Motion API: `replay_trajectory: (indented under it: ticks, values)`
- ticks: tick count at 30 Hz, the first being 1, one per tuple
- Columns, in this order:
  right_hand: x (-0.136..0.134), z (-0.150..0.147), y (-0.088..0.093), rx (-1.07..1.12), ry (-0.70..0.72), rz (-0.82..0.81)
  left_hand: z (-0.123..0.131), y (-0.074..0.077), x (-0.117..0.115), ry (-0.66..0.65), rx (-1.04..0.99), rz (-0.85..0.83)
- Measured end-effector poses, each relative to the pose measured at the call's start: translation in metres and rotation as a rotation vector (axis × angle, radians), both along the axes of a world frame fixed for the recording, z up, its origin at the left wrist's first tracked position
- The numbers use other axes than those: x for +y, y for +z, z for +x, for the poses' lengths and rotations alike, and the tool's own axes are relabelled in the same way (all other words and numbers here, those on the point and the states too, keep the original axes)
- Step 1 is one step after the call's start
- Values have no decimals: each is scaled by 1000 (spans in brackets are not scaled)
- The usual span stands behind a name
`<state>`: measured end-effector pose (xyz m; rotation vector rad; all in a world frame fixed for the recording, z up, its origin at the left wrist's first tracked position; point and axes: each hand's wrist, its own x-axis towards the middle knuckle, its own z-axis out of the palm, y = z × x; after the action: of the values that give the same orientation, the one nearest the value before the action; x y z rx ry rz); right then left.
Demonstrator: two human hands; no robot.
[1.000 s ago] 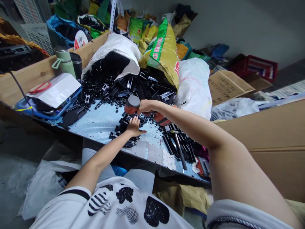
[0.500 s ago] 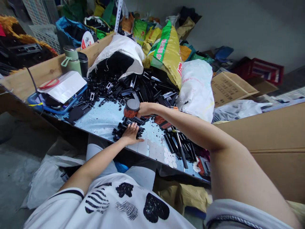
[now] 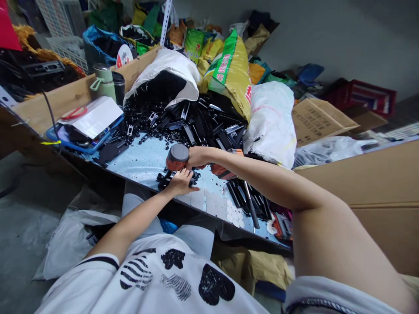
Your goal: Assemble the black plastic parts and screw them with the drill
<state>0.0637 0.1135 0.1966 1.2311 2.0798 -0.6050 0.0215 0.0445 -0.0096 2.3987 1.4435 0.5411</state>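
Observation:
My right hand (image 3: 196, 157) is wrapped round an orange and grey power drill (image 3: 177, 158), whose round grey end faces up. Beneath the drill lie black plastic parts (image 3: 163, 179) near the table's front edge. My left hand (image 3: 181, 182) rests on these parts, fingers over them and thumb stretched out to the right. The drill's tip is hidden behind its body and my left hand. Behind both hands spreads a large heap of black parts (image 3: 193, 124) on the light blue table top (image 3: 131, 163).
A hammer (image 3: 251, 205) lies beside black strips at the right, near white discs (image 3: 235, 213). At the left are a blue tray (image 3: 87, 149) and a green flask (image 3: 104, 83). White sacks (image 3: 273, 117) and a yellow sack (image 3: 234, 69) stand behind; a cardboard box (image 3: 319, 120) is right.
The drill and my right hand have come down and nearer, close to my left hand. My left hand stays on the black parts. The whole view has shifted slightly.

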Motion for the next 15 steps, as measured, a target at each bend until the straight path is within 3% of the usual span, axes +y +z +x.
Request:
replay_trajectory:
  ticks: [5, 11, 15]
  values:
    - [-17, -3, 17, 40, 85, 17, 0, -1, 3, -26, 34, -126]
    - [-28, -28, 3, -8, 185, 19, 1, 1, 3, -12, 31, -135]
    - [-24, -21, 1, 41, 122, -30, 2, 5, 1, 5, 71, -113]
